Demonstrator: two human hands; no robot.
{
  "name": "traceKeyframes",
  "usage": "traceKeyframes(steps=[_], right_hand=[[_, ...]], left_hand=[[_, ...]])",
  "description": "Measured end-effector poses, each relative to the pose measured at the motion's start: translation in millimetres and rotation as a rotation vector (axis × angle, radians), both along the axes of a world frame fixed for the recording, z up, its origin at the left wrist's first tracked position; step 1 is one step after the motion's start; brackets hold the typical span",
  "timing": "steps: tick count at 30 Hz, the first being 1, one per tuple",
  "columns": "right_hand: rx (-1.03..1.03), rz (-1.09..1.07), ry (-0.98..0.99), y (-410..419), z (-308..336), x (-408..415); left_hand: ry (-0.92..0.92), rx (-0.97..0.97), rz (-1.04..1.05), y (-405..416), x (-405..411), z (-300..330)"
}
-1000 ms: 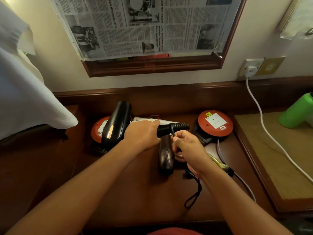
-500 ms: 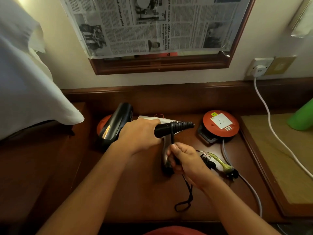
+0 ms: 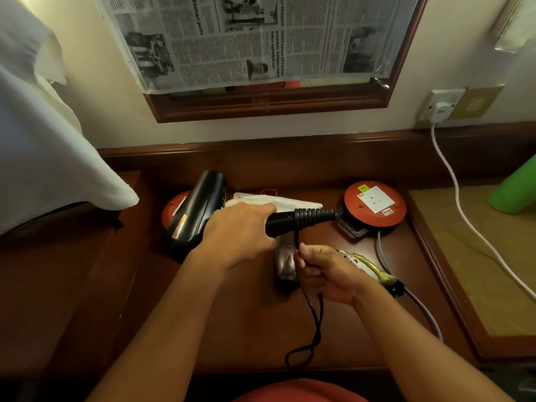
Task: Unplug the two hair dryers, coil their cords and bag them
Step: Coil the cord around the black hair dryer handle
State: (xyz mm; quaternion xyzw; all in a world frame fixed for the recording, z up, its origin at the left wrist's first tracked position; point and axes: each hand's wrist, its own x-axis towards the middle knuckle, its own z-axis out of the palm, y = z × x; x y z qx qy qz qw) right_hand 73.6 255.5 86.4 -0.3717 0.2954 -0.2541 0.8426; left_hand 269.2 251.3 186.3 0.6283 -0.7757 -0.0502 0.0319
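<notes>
Left hand [image 3: 240, 227] wraps the glossy black handle of the black hair dryer [image 3: 200, 210], fingers curled tight round it. Handle's long axis runs sideways, ribbed rubber strain relief [image 3: 314, 217] pointing toward the right orange reel [image 3: 375, 204]; barrel angles up and away over the left orange reel [image 3: 174, 211]. Right hand [image 3: 327, 274] just below the handle, thumb and fingers pinching the thin black cord [image 3: 314, 323]. Cord drops from the strain relief through that hand and ends in a small twisted loop near the wooden desk's [image 3: 232, 329] front edge. Second hair dryer [image 3: 285, 265], dark brownish and shiny, lies on the desk beneath the handle, long axis front-to-back. White cloth bag [image 3: 290, 203] lies flat behind the handle; contents not visible. Right orange reel is round with a white socket face.
</notes>
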Motion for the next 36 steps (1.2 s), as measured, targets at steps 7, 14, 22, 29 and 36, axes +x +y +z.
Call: traceKeyframes(steps=[7,14,22,29,36], right_hand=[[-0.007,0.166,-0.035,-33,4,-16],[-0.131,0.216,0.356,-65,33,-17],[-0.714,0.389,0.954,-97,83,-4],[-0.715,0.210,0.846,-104,103,5],[-0.947,0.156,0.979,-89,108,31]], left_hand=[[0.015,-0.004,-0.036,0,-8,3],[-0.025,-0.061,-0.067,1,-8,11],[-0.100,-0.093,-0.114,8,-5,14],[-0.108,0.015,-0.103,0,4,-5],[-0.097,0.054,-0.113,-11,16,-26]])
